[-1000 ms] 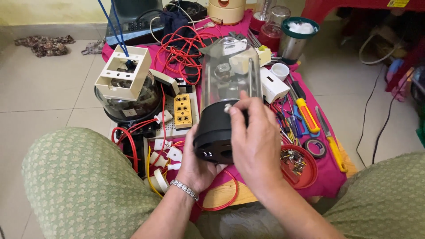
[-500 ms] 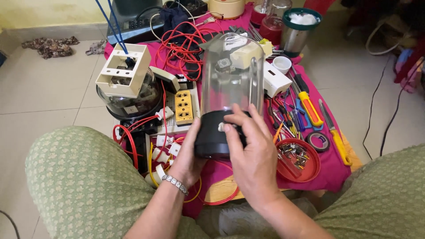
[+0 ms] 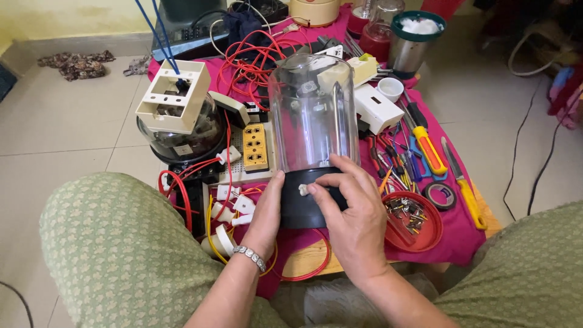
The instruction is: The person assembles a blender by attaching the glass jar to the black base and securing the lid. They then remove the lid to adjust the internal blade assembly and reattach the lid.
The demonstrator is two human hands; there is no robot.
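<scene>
Both hands wrap the blender jar's black base (image 3: 306, 203), left hand (image 3: 265, 212) bracing, right hand (image 3: 352, 212) needing firm, even grip.

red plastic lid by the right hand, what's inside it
The red lid holds a heap of small metal parts, apparently screws and connectors. The right hand covers its left edge, so anything there is hidden.
</scene>
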